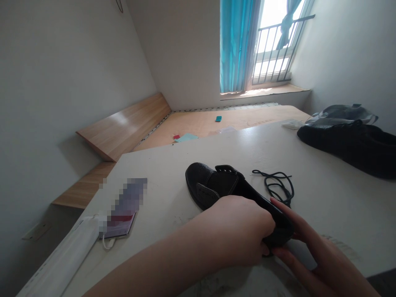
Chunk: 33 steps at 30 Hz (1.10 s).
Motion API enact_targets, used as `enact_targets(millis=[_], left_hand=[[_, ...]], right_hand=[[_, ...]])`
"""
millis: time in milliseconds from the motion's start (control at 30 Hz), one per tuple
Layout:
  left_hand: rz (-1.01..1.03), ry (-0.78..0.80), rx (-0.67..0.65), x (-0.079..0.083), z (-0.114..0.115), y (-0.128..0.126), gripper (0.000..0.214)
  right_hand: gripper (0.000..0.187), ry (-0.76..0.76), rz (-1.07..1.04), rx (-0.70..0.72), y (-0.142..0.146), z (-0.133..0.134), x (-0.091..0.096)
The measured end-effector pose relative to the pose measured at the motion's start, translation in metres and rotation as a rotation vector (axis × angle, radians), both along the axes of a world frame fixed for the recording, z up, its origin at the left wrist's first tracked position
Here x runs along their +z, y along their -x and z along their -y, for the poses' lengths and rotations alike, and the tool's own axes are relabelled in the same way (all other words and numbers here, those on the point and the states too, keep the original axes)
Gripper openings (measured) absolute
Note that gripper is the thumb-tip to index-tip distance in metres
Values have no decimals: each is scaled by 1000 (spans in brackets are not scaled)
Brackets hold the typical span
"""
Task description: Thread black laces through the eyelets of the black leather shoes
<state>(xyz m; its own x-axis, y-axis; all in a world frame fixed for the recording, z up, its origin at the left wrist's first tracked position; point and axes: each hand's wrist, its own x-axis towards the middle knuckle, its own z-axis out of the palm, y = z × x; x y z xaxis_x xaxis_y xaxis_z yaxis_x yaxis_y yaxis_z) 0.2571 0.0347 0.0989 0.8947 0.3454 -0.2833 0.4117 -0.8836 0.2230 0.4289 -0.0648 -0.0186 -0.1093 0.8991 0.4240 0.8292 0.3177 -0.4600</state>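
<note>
A black leather shoe (213,183) lies on its side on the white table (328,181), toe pointing away to the left. My left hand (239,229) is closed over the shoe's heel end from above. My right hand (309,243) cups the same heel from below and the right, fingers stretched along it. A loose black shoelace (276,183) lies coiled on the table just right of the shoe, close to my right fingertips.
A second black shoe (352,142) and a grey bag (343,112) sit at the table's far right. A phone-like device (123,214) with a white cable lies near the left edge. Beyond are a wooden bed platform (216,123), blue curtain and barred window.
</note>
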Motion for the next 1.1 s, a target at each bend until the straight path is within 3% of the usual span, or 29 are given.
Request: enact_targets(millis=[333,500,667,767,833,900,1000,1100], left_hand=[[29,24,-16,-2,-6,2,19],[2,6,-6,9,-1,13,20],[188,56,111,36,6,40,10],[256,-120,277,41,1,49,10],[150,-231,380,36,-5,49,25],[0,-239,420,27,-9,47,38],[-73,-308,420,14,-11,40,46],[-92,-340,420,11,-7,37,61]], right_hand=[[61,-1,10,2,6,0,4],[64,-12,52,2,8,1,7],[66,-128,124,120,25,8,14],[64,-133,144,206,26,8,20],[59,-111,198,159,15,0,22],[55,-115,293,2,-6,-15,20],[70,-59,444,-256,-41,-43,14],[50,106,475,-278,-59,-63,10]])
